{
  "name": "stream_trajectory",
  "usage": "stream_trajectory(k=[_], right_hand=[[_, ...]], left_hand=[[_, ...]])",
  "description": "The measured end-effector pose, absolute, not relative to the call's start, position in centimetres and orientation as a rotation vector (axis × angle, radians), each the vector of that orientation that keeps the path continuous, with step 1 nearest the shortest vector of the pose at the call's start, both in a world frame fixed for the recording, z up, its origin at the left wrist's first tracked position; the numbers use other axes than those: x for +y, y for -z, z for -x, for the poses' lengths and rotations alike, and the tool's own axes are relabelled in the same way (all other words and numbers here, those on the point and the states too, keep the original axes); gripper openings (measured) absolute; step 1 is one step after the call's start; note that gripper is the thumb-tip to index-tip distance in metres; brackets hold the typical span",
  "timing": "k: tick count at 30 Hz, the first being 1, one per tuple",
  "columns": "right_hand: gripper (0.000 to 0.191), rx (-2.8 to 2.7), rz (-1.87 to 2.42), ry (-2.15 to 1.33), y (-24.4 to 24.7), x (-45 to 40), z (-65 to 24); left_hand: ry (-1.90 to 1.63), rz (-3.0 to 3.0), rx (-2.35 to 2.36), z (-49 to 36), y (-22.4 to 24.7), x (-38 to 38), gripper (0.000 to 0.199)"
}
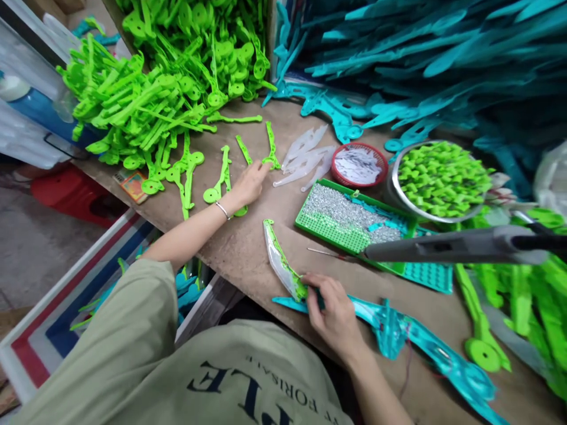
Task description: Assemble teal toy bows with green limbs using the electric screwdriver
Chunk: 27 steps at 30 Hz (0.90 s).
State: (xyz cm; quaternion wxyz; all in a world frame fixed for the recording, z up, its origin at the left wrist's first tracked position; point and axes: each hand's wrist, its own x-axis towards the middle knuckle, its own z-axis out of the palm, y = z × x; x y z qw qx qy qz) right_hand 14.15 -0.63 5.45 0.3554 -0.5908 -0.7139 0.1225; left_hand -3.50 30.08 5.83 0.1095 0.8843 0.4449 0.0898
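Right hand (pixel 332 310): fingers curled, thumb and fingertips pinching the lower end of a green arm with a clear blade (pixel 279 260), by the near edge of the desk (pixel 245 242). Grip at one end leaves most of the clear face uncovered, probably so its fit on the green is easy to see. Upper end points away from the body, tilted left.

Left hand (pixel 250 183): stretched out, palm down, fingers loosely bent, fingertips at the base of a loose green arm (pixel 270 144). Can't tell if it grips or only touches.

Loose green arms sit apart from the big green heap (pixel 133 97) at the far left, likely spread so each picks up singly. Clear blades (pixel 305 162) lie fanned just right of them, probably for the same reason.

Green tray (pixel 339 235) holds silvery bits (pixel 330 206), right of the held piece. Low walls presumably stop the small stuff rolling. Red basket (pixel 343 177) and metal bowl (pixel 396 195) stand beyond it, likely keeping kinds separate.

Teal part (pixel 392 333) lies along the near edge, one tip by the held piece. Can't tell if they touch.
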Motion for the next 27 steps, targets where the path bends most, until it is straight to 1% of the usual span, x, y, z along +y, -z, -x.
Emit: stream_trajectory(k=[4,8,10,13,15,16,19,22,24,27], right_hand=[[0.03,-1.742,1.602,-0.271,-7.0,-1.3,-15.3],[0.021,-1.492,1.726,-0.235,-7.9,-2.5,-17.0],[0.016,-1.338,1.778,-0.291,-7.9,-3.1,-17.6],[0.014,-1.118,1.795,-0.445,-7.7,-3.4,-17.5],[0.013,-0.999,1.739,-0.555,-7.8,-3.1,-16.8],[0.013,-0.949,1.693,-0.618,-8.0,-2.8,-16.3],[0.016,-0.841,1.529,-0.859,-8.9,-1.7,-14.3],[0.028,-0.797,1.379,-1.088,-9.9,-1.1,-12.1],[0.035,-0.785,1.354,-1.136,-10.5,-1.0,-10.9],[0.034,-0.792,1.452,-1.062,-10.9,-1.2,-10.2]], left_hand=[[-0.518,-2.532,1.423,4.2,-6.3,30.1,0.046],[-0.985,-2.336,1.412,5.4,-7.4,27.9,0.022],[-1.242,-2.178,1.421,5.8,-8.3,25.5,0.016],[-1.573,-2.042,1.386,6.0,-9.4,19.9,0.009],[-1.71,-2.01,1.25,6.0,-9.8,15.5,0.006],[-1.753,-1.993,1.202,5.9,-9.7,13.3,0.008],[-1.604,-2.102,1.058,5.8,-9.1,7.4,0.017],[-1.414,-2.201,0.743,5.1,-7.7,3.5,0.016],[-1.314,-2.169,0.623,4.3,-6.6,1.8,0.016],[-1.229,-2.099,0.448,3.2,-5.4,0.7,0.013]])
